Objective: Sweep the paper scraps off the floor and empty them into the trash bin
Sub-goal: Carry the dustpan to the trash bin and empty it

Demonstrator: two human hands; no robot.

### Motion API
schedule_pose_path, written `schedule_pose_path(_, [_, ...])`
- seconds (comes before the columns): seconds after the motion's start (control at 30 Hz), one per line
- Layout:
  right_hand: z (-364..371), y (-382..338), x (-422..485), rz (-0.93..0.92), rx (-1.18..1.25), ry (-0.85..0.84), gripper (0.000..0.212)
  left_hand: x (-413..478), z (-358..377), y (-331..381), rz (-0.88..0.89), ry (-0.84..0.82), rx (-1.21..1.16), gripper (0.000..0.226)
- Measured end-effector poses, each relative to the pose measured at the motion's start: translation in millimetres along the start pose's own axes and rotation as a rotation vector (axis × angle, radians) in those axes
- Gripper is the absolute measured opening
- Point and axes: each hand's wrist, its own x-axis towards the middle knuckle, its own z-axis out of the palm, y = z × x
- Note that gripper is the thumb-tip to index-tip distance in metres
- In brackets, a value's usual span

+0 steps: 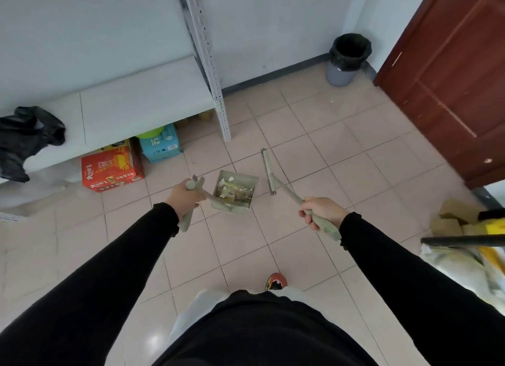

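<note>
Now: both hands are busy. My left hand [182, 199] is clenched around the long handle of the dustpan [247, 179], and the pan sits out in front of me over the middle of the floor [314, 147]. I cannot tell whether the pan touches the tiles. The paper scraps [232, 192] lie heaped inside the pan, against the comb teeth at its near edge.

My right hand [323, 211] grasps the handle of the short broom [269, 171]. The broom's head is turned edge-on just beside the pan's right side, apart from it.

The trash bin [347, 61], grey with a black liner, stands in the far right corner of the floor, against the wall and next to the brown door [451, 78], well apart from the pan.

Along the left edge of the floor is a white shelf [131, 106] with a red carton [112, 169] and a blue carton [161, 144] beneath it. A black bag [24, 136] lies on the shelf's left end.
</note>
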Motion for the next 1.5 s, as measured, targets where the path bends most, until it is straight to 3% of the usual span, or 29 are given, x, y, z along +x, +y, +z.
schedule_pose_path(0.07, [-24, -12, 5, -0.004, 0.005, 0.009, 0.008, 11, 20, 24, -0.019, -0.046, 0.061, 0.032])
schedule_pose_path(0.2, [-65, -41, 21, -0.016, 0.044, 0.043, 0.011, 35, 56, 73, -0.112, -0.18, -0.144, 0.044])
schedule_pose_path(0.53, [-163, -147, 85, 0.002, 0.17, 0.131, 0.009, 149, 124, 199, -0.081, -0.234, -0.345, 0.063])
schedule_pose_path(0.7, [-212, -205, 101, -0.018, 0.22, 0.184, 0.01, 210, 159, 276, -0.06, -0.283, -0.346, 0.034])
schedule_pose_path(0.77, [-236, -229, 105, -0.036, 0.235, 0.2, 0.011, 231, 176, 312, -0.057, -0.28, -0.358, 0.033])
schedule_pose_path(1.03, [-355, -317, 140, -0.125, 0.278, 0.233, 0.013, 301, 253, 450, 0.067, -0.359, -0.399, 0.08])
schedule_pose_path(1.27, [-463, -393, 159, -0.146, 0.252, 0.236, 0.015, 349, 322, 559, 0.096, -0.37, -0.389, 0.055])
schedule_pose_path(1.5, [-532, -455, 183, -0.169, 0.311, 0.217, 0.013, 401, 384, 660, 0.13, -0.378, -0.229, 0.055])
